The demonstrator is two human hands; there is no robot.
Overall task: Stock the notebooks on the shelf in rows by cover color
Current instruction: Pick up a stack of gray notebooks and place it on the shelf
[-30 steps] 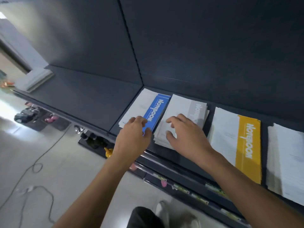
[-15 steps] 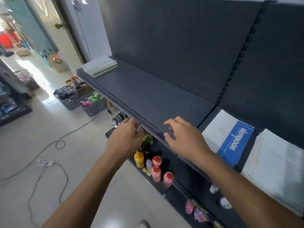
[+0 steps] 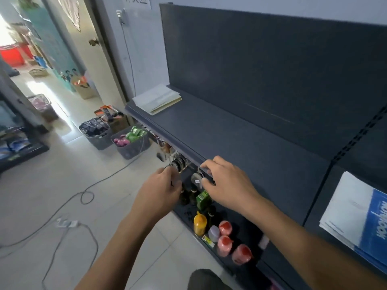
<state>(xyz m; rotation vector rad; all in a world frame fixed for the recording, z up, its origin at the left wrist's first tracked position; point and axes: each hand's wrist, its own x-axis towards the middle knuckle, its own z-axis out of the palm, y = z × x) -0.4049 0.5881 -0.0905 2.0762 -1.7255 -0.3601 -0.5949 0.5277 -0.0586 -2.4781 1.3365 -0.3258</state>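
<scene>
**Notebook stock: hands empty, far stack not yet reached**

Shelf, dark grey metal, runs from lower right to upper left and is the reference for all positions below. Most of its top surface is bare. At its far left end lies a stack of pale notebooks, squared against the back panel. At its near right end, past the upright divider, sits a blue-covered notebook stack, cut off by the frame edge.

Handling, as judged: the far stack looks like thin soft-cover booklets, light singly, moderately heavy together, limp and prone to fanning or sliding on smooth covers. Best taken from both short edges, thumbs on top, fingers beneath, the whole stack lifted level.

Right hand hangs over the shelf's front lip, fingers spread and curled, holding nothing. Left hand is just off the front lip, loosely curled, empty; its fingertips are close to hanging items under the shelf, contact not clear.

Change from half a second ago: the view has swung left, the far stack appears nearer, and the blue stack has slid toward the right edge. Both hands remain empty.
</scene>
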